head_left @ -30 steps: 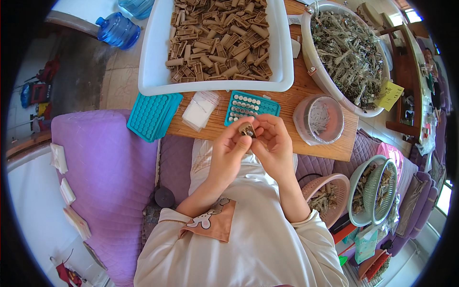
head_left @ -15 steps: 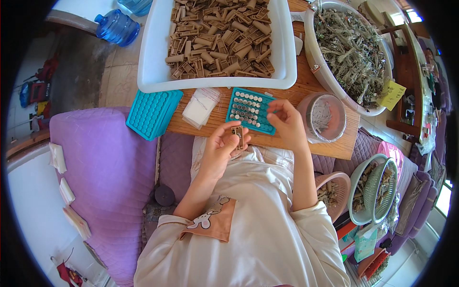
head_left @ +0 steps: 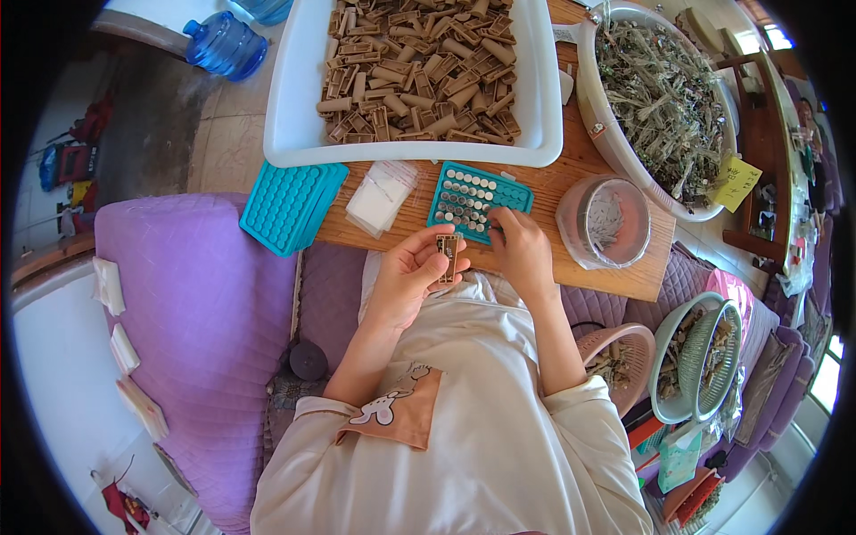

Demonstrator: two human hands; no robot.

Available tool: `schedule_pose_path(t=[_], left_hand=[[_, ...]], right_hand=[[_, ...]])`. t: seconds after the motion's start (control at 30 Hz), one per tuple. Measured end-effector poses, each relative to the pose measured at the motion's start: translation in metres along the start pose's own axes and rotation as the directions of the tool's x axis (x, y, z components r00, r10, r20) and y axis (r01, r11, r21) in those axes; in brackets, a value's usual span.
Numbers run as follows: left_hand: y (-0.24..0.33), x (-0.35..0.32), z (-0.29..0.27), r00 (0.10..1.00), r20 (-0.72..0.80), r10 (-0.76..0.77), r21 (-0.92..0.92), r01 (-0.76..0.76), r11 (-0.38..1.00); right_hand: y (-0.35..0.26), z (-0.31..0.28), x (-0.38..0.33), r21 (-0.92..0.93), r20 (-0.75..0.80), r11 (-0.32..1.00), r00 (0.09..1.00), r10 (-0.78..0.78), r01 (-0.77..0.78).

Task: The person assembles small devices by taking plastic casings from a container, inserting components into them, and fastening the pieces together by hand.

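In my left hand, a small brown plastic casing is held upright between thumb and fingers, its hollow side showing. My right hand is at the lower right part of a teal tray, with thumb and fingertips brought together. Whatever may be between those fingertips is hidden. Rows of small round white and silvery pieces fill much of the tray, while some cups along its right side hold none. Beyond the tray stands a large white tub heaped with similar brown casings.
Stacked teal trays and clear plastic bags lie left on the wooden table. To the right are a round container of grey pieces and a large basin of tangled wiry parts. Baskets stand lower right.
My right hand has come down and left onto the tray, its fingers closing together. My left hand still holds the brown casing. The view has shifted slightly.
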State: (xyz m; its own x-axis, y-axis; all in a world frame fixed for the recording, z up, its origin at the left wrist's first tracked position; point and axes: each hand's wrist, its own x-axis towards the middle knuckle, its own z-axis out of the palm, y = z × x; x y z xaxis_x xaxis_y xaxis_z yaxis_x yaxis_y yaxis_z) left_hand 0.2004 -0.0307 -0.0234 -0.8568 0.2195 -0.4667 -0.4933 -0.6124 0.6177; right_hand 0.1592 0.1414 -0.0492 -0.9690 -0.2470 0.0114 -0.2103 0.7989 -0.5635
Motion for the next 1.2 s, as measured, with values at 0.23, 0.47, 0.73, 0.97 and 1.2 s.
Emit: schedule_pose_path(t=[0.23,0.47,0.73,0.97,1.2], left_hand=[[0.004,-0.003,0.005,0.999,0.037,0.011,0.017,-0.012,1.0],[0.001,0.0,0.008,0.997,0.02,0.075,0.134,-0.077,0.988],[0.005,-0.001,0.003,0.998,-0.054,0.031,0.139,-0.023,0.99],[0.008,0.0,0.002,0.996,-0.035,0.077,0.13,-0.071,0.989],[0.009,0.0,0.002,0.995,-0.006,0.102,0.101,-0.101,0.99]], right_hand=[[-0.042,-0.02,-0.006,0.34,-0.385,0.897,0.912,-0.143,0.284],[-0.045,-0.013,-0.007,0.188,-0.417,0.854,0.826,-0.379,0.486],[-0.023,-0.005,0.0,0.414,-0.191,0.901,0.955,0.228,-0.132],[-0.004,0.025,-0.004,0.175,-0.195,0.976,0.967,0.163,-0.129],[-0.004,0.021,-0.003,0.255,-0.238,0.964,0.962,0.137,-0.074]])
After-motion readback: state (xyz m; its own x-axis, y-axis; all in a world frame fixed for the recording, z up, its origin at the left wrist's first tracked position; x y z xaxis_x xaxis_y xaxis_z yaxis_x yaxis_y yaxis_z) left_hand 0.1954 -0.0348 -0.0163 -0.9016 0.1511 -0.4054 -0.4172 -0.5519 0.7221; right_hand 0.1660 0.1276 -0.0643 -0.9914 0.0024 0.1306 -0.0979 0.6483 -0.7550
